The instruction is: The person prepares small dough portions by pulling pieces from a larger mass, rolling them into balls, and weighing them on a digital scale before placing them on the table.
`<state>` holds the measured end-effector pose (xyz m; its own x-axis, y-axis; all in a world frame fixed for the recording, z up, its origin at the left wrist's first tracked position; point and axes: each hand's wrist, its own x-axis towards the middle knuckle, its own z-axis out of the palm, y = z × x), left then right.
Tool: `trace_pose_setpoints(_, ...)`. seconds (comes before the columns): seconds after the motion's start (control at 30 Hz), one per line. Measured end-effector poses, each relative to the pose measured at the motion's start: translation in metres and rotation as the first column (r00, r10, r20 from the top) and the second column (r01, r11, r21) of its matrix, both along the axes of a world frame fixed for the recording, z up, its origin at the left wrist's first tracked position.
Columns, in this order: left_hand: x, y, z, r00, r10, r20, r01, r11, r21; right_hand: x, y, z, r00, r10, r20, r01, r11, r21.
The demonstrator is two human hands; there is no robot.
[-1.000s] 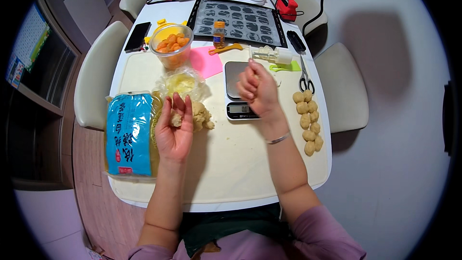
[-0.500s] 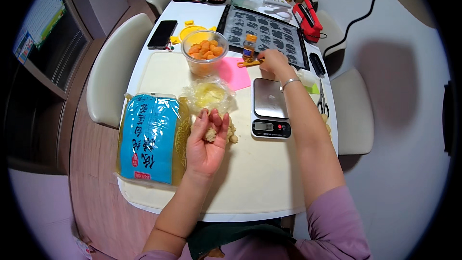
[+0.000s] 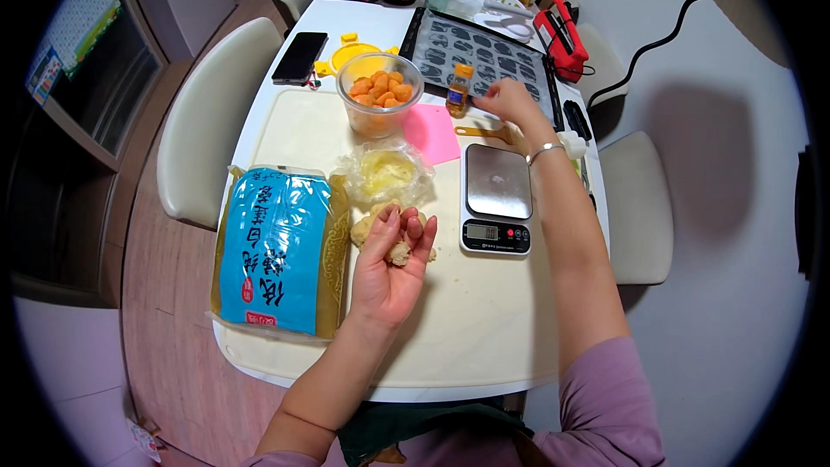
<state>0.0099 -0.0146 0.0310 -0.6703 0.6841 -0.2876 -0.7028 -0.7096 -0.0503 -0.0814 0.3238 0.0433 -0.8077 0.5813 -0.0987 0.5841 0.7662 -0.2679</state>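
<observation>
My left hand (image 3: 387, 281) is curled palm-up around a crumbly piece of pale dough (image 3: 399, 252), above the cream board. More pale dough (image 3: 363, 227) lies just beyond its fingers. My right hand (image 3: 516, 105) reaches past the kitchen scale (image 3: 499, 183), its fingers apart and close to a small orange-capped bottle (image 3: 459, 91) of amber liquid, with no contact visible. Below that hand lies a yellow-brown handled tool (image 3: 481, 132); its far end is partly hidden. An opened clear plastic wrap (image 3: 386, 175) with yellowish residue rests beside the dough.
A large blue-labelled bag of paste (image 3: 275, 251) lies at left. Behind stand a clear tub of orange balls (image 3: 379, 95) and a pink sheet (image 3: 432, 132). A patterned, lined baking tray (image 3: 484, 56), black phone (image 3: 300, 58) and red case (image 3: 562, 45) sit farther back.
My right hand has let go of the yellow-brown tool, which now lies turned on the table, and has moved toward the bottle. The left hand keeps its dough; the whole view has shifted slightly.
</observation>
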Motion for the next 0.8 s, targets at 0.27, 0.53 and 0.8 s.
trace_pose_setpoints(0.27,0.001,0.002,-0.002,1.000,-0.013,-0.003,0.013,1.000,-0.009,-0.042,0.002,-0.038,0.925,-0.107,-0.366,-0.039,0.928,-0.372)
trace_pose_setpoints(0.53,0.004,0.000,-0.001,1.000,-0.008,-0.001,0.008,1.000,0.011,0.009,-0.019,-0.021,0.874,0.208,-0.439,-0.301,0.941,-0.153)
trace_pose_setpoints(0.8,0.003,-0.001,-0.002,1.000,-0.010,-0.016,0.011,0.998,0.059,0.017,-0.033,-0.021,0.867,0.211,-0.452,-0.327,0.925,-0.196)
